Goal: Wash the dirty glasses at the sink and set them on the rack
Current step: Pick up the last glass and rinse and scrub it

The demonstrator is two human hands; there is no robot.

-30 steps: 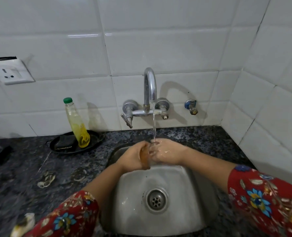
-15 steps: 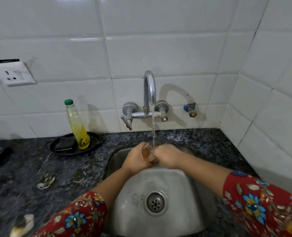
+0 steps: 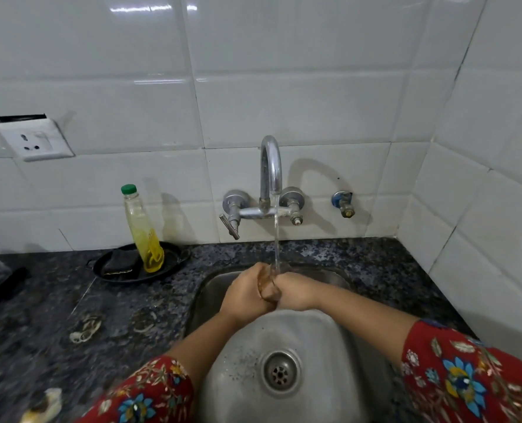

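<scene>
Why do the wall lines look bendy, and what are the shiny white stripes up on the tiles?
In the head view, the wide-angle lens curves the tile lines, most near the edges; the white stripes are glare from a light on the glossy tiles; the tap throws a soft curved shadow to its right; the glass between the left hand and right hand looks slightly smeared.

A dark speckled counter [image 3: 360,257] carries a black dish [image 3: 174,264] and scattered peel scraps [image 3: 84,332].

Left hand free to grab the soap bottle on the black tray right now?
Probably not yet: the left hand and right hand both hold the glass. Path to the soap bottle looks clear.
</scene>
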